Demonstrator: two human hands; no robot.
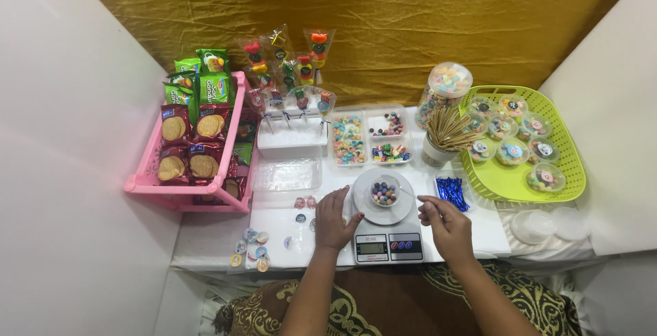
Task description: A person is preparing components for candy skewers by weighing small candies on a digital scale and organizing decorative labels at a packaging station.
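Two hands (390, 223), one candy cup (384, 191)

White tabletop (479, 230) under my grips: kitchen scale (387, 237) between them, round stickers (256, 247) left of left grip (333, 218), green basket (523, 182) and clear lids (547, 225) right of right grip (446, 223), pink rack (185, 189) far left.

Both bare forearms reached up from the bottom of the view, angled slightly toward each other. The left hand (333, 220) lay palm down, fingers together and pointing forward, thumb spread to the right. The right hand (445, 224) was loosely curled, back upward, its thumb and forefinger pinched together at the tip. The 2 hands stayed apart
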